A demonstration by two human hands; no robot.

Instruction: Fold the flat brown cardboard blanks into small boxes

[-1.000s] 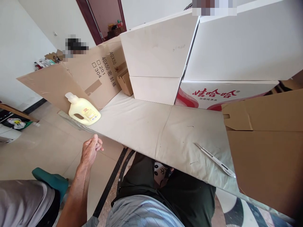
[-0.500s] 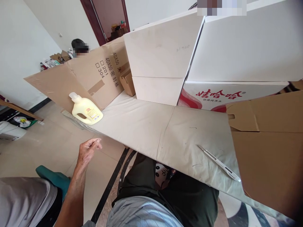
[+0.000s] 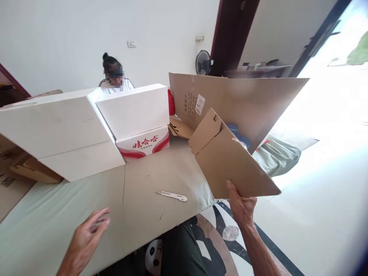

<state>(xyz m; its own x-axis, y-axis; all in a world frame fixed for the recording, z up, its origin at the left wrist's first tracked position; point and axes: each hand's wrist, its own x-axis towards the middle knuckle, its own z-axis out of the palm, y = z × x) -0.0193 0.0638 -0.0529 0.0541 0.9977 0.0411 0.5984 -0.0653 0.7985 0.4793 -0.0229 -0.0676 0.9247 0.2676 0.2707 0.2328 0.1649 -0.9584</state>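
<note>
My right hand [image 3: 241, 205] grips the lower edge of a brown cardboard box [image 3: 227, 161] and holds it tilted over the table's right end. My left hand [image 3: 86, 239] hovers over the near edge of the cloth-covered table [image 3: 57, 218], fingers spread and holding nothing. A white utility knife [image 3: 171, 196] lies flat on the cloth between my hands, touching neither.
White boxes [image 3: 60, 130] and a red-printed carton [image 3: 143, 145] are stacked at the back of the table. A large cardboard sheet [image 3: 244, 99] stands behind the held box. A person sits beyond the boxes [image 3: 113, 74]. A fan [image 3: 203, 61] stands by the door.
The view has swung to the right, away from the yellow bottle. My right hand now shows, gripping the cardboard box. My left hand has come up over the table edge with fingers spread.
</note>
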